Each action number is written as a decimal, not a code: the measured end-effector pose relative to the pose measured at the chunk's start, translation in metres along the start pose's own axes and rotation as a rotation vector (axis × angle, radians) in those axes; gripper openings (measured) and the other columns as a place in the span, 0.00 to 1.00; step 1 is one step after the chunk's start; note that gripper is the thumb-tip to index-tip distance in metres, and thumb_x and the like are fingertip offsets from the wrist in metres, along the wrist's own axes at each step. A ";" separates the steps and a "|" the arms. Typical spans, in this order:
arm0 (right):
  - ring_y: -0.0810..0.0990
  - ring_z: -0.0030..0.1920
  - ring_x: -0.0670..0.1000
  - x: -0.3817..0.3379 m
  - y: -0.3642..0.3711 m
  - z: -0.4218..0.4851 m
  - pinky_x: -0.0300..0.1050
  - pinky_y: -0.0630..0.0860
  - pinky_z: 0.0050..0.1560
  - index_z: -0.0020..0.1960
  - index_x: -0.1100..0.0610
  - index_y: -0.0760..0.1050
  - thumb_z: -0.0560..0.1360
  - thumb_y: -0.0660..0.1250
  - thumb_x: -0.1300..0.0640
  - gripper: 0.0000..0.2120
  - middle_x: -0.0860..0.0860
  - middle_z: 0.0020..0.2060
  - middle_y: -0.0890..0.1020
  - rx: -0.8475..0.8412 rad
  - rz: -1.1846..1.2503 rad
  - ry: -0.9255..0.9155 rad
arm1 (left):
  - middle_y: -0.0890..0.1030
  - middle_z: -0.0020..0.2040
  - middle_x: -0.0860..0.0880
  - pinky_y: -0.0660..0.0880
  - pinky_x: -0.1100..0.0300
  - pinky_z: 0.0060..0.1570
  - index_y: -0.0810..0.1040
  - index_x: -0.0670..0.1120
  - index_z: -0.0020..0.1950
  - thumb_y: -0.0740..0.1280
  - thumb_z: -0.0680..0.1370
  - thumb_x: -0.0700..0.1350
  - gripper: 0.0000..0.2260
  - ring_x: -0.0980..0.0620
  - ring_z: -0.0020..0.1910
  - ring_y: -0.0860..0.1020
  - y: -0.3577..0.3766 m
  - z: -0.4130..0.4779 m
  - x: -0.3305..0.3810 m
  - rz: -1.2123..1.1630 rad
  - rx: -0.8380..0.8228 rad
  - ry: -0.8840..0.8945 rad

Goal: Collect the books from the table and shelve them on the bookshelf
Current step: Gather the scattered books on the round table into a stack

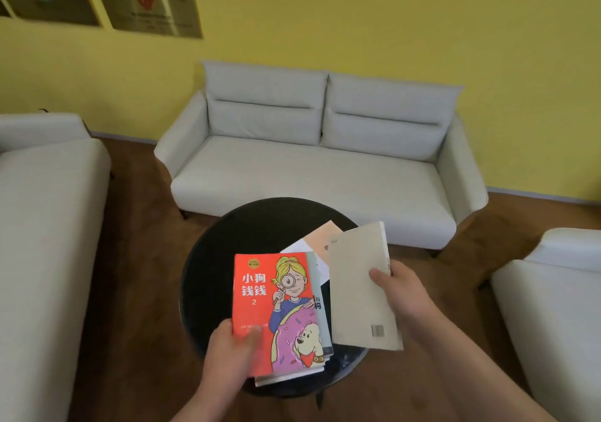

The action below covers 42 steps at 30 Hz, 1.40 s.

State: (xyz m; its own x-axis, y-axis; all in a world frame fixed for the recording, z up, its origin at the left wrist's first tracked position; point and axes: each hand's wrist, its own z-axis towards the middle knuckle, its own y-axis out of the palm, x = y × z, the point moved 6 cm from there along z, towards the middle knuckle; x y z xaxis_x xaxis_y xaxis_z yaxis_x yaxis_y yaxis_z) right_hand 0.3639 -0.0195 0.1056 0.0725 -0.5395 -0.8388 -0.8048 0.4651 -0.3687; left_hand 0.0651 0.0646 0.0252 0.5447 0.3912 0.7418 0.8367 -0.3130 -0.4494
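In right hand (403, 288), book (357, 288) lengthwise away

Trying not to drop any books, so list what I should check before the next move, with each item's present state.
1. Left hand grips the red illustrated paperback atop a stack: ok, thumb on the cover.
2. Right hand holds the pale grey paperback: ok, thumb on its face.
3. Stack squared up: not ok, lower books jut out at right and bottom.
4. Round black table cleared of books: not ok, a peach-covered book lies there.
5. Path to the bookshelf: cannot tell, none in view.
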 end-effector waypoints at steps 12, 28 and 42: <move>0.84 0.45 0.47 -0.052 0.046 0.006 0.38 0.77 0.37 0.56 0.51 0.76 0.80 0.67 0.50 0.08 0.47 0.48 0.82 -0.191 -0.227 -0.182 | 0.81 0.54 0.49 0.82 0.52 0.50 0.71 0.48 0.59 0.70 0.76 0.57 0.18 0.50 0.50 0.83 0.011 -0.007 0.011 0.009 0.057 -0.007; 0.81 0.65 0.57 -0.050 0.090 -0.025 0.63 0.67 0.70 0.56 0.43 0.84 0.69 0.79 0.54 0.17 0.52 0.61 0.84 -0.279 -1.005 -1.279 | 0.86 0.51 0.41 0.75 0.40 0.62 0.84 0.45 0.55 0.57 0.82 0.59 0.23 0.37 0.53 0.83 -0.001 0.015 -0.010 -0.622 -0.079 -0.284; 0.80 0.48 0.39 0.022 0.103 0.014 0.34 0.80 0.39 0.70 0.45 0.68 0.80 0.69 0.57 0.22 0.38 0.54 0.77 -0.436 -0.114 -0.038 | 0.86 0.55 0.49 0.81 0.49 0.54 0.73 0.51 0.66 0.68 0.80 0.43 0.15 0.48 0.53 0.85 -0.005 0.015 0.025 -0.221 -0.371 -0.079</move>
State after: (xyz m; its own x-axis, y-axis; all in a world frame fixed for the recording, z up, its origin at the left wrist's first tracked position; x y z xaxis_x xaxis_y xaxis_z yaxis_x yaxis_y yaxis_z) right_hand 0.2906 0.0265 0.0437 0.1901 -0.5400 -0.8199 -0.9628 0.0610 -0.2633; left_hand 0.0756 0.0888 0.0390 0.3697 0.5441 0.7532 0.8645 -0.4985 -0.0642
